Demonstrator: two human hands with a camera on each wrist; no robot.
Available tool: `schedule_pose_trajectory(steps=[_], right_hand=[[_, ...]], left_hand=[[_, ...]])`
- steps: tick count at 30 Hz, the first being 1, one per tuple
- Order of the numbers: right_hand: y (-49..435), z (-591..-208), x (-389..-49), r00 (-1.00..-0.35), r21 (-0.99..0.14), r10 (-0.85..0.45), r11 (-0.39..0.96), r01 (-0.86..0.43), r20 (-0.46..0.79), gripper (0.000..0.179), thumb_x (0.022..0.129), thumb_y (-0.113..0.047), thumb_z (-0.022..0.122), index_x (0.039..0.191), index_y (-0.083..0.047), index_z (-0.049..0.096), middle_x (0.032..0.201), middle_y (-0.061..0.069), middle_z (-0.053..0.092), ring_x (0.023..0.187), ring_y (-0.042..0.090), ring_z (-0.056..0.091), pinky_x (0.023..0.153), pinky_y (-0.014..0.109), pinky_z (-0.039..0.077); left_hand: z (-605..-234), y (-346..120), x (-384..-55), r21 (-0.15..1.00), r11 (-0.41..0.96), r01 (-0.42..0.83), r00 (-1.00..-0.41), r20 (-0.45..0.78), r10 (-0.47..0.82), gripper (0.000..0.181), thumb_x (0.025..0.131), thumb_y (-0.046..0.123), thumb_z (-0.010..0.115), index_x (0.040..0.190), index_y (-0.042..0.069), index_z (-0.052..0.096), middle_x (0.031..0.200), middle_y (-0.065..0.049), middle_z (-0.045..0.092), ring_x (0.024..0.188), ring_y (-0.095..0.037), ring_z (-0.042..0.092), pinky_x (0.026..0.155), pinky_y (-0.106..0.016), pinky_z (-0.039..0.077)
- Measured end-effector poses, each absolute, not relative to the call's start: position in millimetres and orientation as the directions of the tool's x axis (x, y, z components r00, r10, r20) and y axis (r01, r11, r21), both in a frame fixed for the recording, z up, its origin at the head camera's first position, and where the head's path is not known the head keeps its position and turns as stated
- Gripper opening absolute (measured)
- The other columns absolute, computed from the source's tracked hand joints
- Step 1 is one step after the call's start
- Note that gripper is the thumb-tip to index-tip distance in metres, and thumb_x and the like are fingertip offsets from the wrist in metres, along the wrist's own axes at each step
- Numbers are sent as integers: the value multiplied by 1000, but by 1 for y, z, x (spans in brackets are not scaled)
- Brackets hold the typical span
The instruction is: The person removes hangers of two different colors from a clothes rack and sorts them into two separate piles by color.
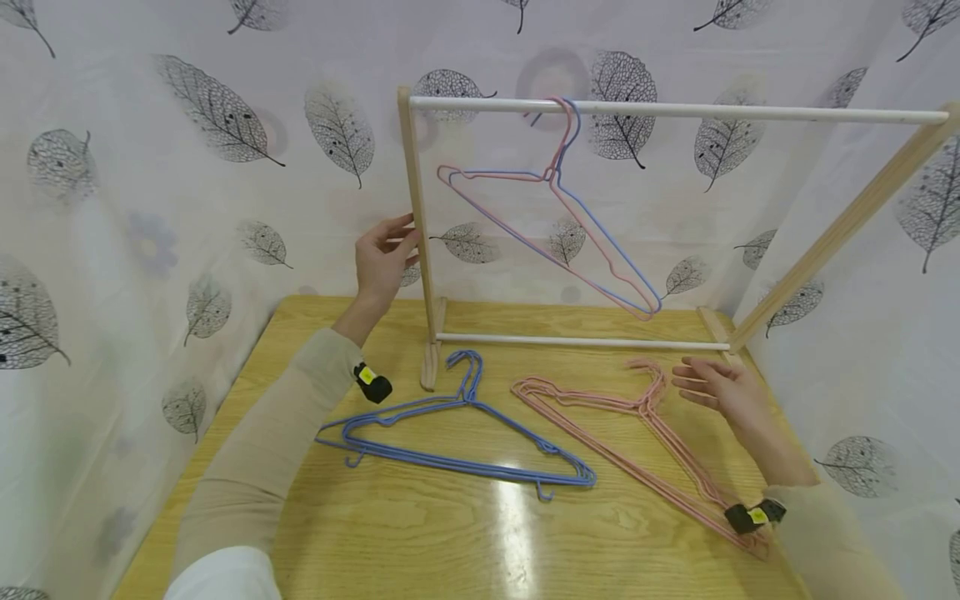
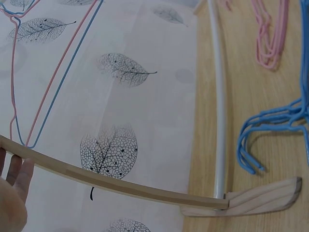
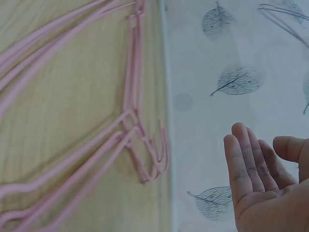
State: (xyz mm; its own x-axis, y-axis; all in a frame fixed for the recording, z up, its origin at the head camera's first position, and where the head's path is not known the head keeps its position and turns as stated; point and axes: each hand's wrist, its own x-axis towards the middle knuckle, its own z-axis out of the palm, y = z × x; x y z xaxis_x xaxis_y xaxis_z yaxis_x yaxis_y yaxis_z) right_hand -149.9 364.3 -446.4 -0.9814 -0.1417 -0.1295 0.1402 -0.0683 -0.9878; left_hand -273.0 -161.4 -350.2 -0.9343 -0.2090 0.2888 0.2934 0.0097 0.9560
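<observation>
A small clothes rack with wooden posts and white rods stands at the back; its top rod (image 1: 712,111) carries a pink hanger (image 1: 600,242) and a blue hanger (image 1: 611,236), close together. My left hand (image 1: 384,258) is at the left wooden post (image 1: 420,192), thumb against it and fingers reaching its outer side; the fingertips are partly hidden. My right hand (image 1: 723,392) holds nothing. Its fingers (image 3: 241,164) are extended near the hooks of a stack of pink hangers (image 1: 577,425). Left of that stack, several blue hangers (image 1: 465,475) lie on the table.
The wooden table (image 1: 420,542) fills the lower view. A low white rod (image 1: 577,341) joins the rack's wooden feet (image 1: 430,367). Leaf-patterned curtains (image 1: 225,208) enclose the back and sides.
</observation>
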Motion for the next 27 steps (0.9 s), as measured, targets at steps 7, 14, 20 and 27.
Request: schedule_pose_trajectory(steps=[7, 14, 20, 27], right_hand=[[349, -406, -152, -998, -987, -67, -160, -9, 20, 19, 108, -15, 60, 115, -14, 78, 103, 0, 84, 91, 12, 81, 81, 27, 71], [326, -366, -152, -979, -964, 15, -177, -200, 201, 20, 105, -10, 64, 117, 1, 76, 102, 3, 84, 87, 17, 82, 78, 30, 71], [301, -333, -155, -949, -941, 8, -126, -314, 316, 24, 103, -10, 66, 120, 6, 73, 101, 5, 84, 87, 17, 82, 79, 30, 71], [269, -309, -165, -920, -919, -33, -68, -388, 391, 26, 103, -11, 68, 120, 7, 73, 101, 3, 84, 87, 14, 82, 83, 27, 70]], left_hand=[[-351, -162, -274, 957, 14, 291, -935, 288, -207, 31, 101, 12, 71, 131, 3, 70, 103, 5, 70, 89, -10, 69, 84, -24, 70], [-351, -162, -273, 957, 14, 289, -936, 285, -206, 32, 101, 12, 72, 131, 3, 71, 104, 5, 70, 89, -9, 69, 85, -25, 70], [-351, -161, -273, 957, 11, 290, -936, 286, -205, 32, 101, 12, 72, 132, 3, 70, 102, 6, 69, 89, -8, 69, 87, -26, 70], [-351, -160, -273, 955, 7, 296, -934, 291, -207, 31, 102, 11, 71, 132, 2, 70, 101, 7, 70, 88, -8, 69, 84, -24, 70]])
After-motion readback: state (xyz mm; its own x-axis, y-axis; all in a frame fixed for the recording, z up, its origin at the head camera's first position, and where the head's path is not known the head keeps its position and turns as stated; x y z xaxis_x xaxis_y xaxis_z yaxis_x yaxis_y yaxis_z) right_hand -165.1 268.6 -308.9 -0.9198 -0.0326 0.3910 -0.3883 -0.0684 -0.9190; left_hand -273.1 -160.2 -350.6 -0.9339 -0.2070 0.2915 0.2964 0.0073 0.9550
